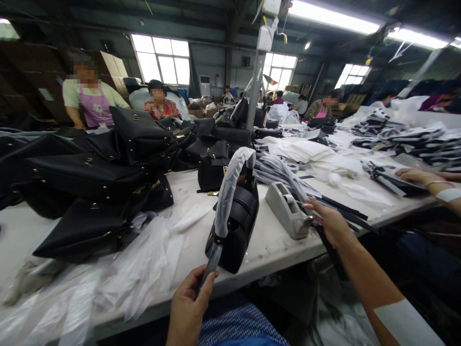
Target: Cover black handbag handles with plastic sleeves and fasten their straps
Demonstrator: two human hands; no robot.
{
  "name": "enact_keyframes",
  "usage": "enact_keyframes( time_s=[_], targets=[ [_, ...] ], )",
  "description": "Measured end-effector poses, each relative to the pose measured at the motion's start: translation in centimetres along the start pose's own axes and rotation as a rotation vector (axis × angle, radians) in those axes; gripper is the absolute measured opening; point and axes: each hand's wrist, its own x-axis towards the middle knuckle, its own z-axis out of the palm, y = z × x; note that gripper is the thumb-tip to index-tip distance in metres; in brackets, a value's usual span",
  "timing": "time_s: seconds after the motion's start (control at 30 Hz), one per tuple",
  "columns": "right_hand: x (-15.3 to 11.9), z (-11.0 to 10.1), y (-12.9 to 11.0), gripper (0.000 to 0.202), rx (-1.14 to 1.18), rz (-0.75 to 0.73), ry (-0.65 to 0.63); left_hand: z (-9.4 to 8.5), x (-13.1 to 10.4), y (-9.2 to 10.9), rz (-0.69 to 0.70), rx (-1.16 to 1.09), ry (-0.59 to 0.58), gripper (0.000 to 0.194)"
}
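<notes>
A small black handbag [239,228] stands on the table in front of me, its arched handle [227,192] wrapped in whitish plastic film. My left hand [192,300] pinches the lower end of a film-covered strap [213,262] at the bag's near side. To the right of the bag is a grey tape dispenser [288,211]. My right hand [331,221] has its fingertips at the dispenser's front end; whatever is between them is too small to make out. Black straps [342,209] lie just beyond and beneath that hand.
Black handbags [90,173] are heaped on the left, with clear plastic sleeves [144,264] before them. White sheets [306,151] and wrapped straps [277,173] cover the right side. A metal post [255,91] rises behind. A co-worker's hand [414,175] works at the far right.
</notes>
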Motion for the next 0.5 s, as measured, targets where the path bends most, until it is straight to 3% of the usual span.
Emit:
enact_keyframes(
  time_s=[0.17,0.37,0.5],
  targets=[
    [-3.2,-1.7,-0.2,0.046,0.117,0.084,-0.007,-0.2,0.1,-0.2,0.009,0.013,-0.008,0.049],
    [-4.5,-2.3,3.3,0.041,0.144,0.261,0.011,-0.3,-0.1,-0.6,0.030,-0.010,0.001,0.045],
    [-5.9,-1.4,5.1,0.037,0.096,0.337,-0.008,-0.6,0.0,-0.6,0.072,0.022,-0.069,0.040]
  ],
)
